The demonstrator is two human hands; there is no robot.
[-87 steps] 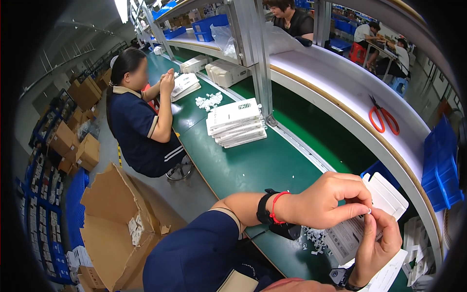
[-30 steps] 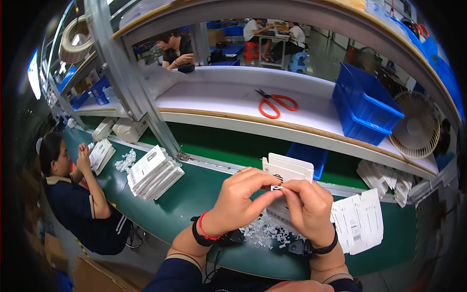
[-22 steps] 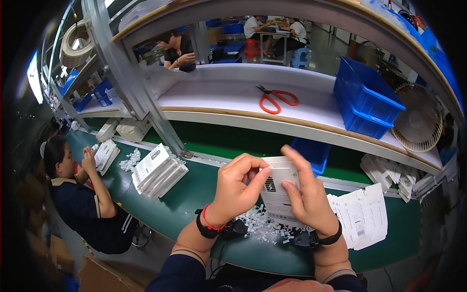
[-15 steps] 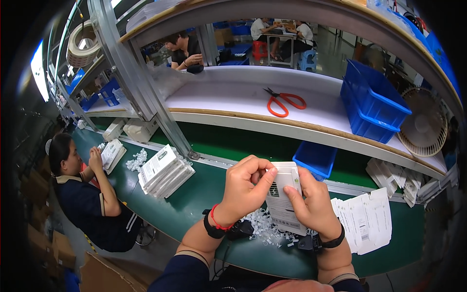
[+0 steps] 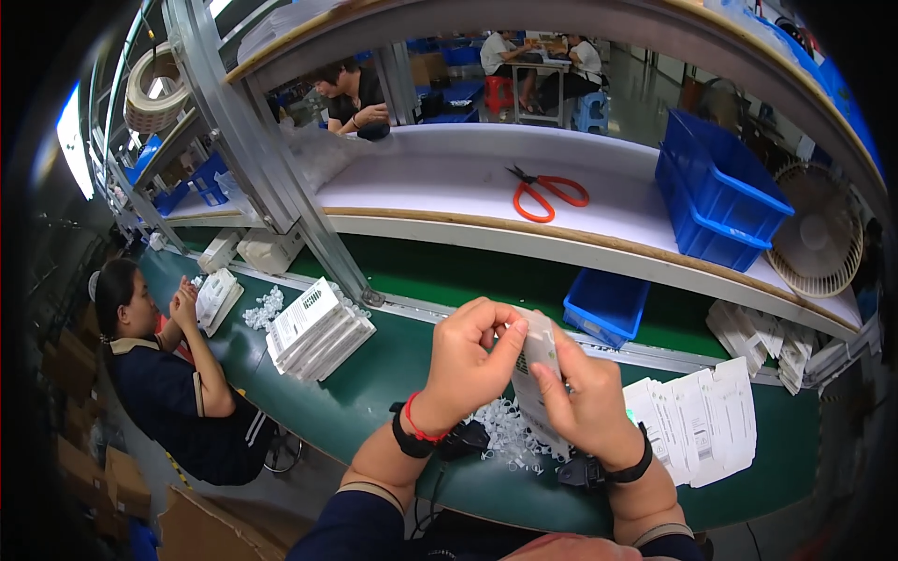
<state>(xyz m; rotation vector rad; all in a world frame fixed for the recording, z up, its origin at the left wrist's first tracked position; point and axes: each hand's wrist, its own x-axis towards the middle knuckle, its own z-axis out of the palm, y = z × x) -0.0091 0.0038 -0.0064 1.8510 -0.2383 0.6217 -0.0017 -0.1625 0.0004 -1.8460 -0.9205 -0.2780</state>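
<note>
A slim white printed carton (image 5: pixel 529 400) stands tilted between my hands above the bench. My left hand (image 5: pixel 472 360) is closed at its top edge, with thumb and index finger pinched there. My right hand (image 5: pixel 591 397) grips the carton's right side, its thumb across the front. Beneath lies a heap of small white plastic clips (image 5: pixel 510 435), partly covered by the carton and my right hand. Several flat white cartons (image 5: pixel 720 425) are fanned out beside my right wrist. Left of my hands, a pile of filled-out white cartons (image 5: pixel 318 332) sits on the green bench (image 5: pixel 374 411).
A shelf (image 5: pixel 449 178) above the bench holds red-handled scissors (image 5: pixel 538 198), stacked blue bins (image 5: pixel 716 196) and a fan (image 5: pixel 814 229). Another blue bin (image 5: pixel 608 304) lies under it. A co-worker (image 5: pixel 168 383) sits at the left beside more cartons and clips.
The carton has turned so that it shows more edge-on, and my right hand has shifted slightly left with it. My left hand keeps its pinch at the top.
</note>
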